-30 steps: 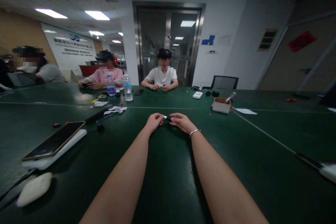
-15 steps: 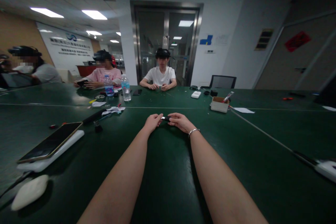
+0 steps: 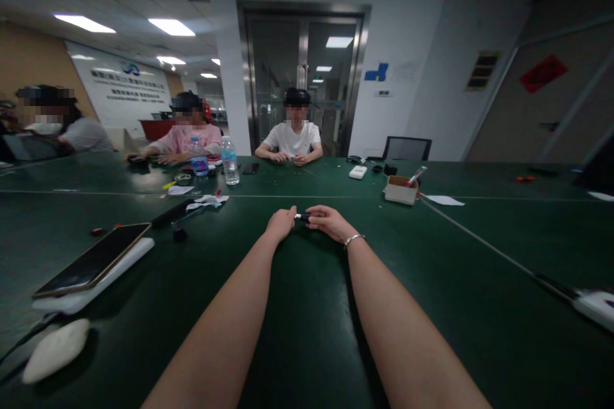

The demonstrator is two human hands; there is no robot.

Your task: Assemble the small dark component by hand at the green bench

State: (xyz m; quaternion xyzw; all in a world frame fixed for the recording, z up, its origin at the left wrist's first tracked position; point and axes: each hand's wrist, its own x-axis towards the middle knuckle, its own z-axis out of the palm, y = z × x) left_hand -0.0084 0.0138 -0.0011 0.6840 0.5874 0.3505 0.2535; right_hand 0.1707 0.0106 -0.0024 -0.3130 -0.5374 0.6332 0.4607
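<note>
Over the green table [image 3: 307, 307], a small black-and-silver stick-shaped object [image 3: 302, 218] lies level between my hands. Its kind is too small to make out. My left hand [image 3: 281, 224] is closed on the silver end, thumb on the near side. The black end is pinched by the fingers of my right hand [image 3: 330, 222], which wears a silver bracelet [image 3: 355, 241] at the wrist. My fingers partly hide both ends.
Left are a phone [image 3: 96, 259] on a white block, a pale rounded thing [image 3: 57, 350] and water bottles [image 3: 230, 163]. A small box [image 3: 401, 192] stands right; a cable [image 3: 474, 230] crosses the table. Across sits a person in white [image 3: 293, 138], with others at left.
My left hand has shifted very slightly, its thumb more upright against the object. My right hand stays in place. The person in pink has lowered a dark item toward the table.
</note>
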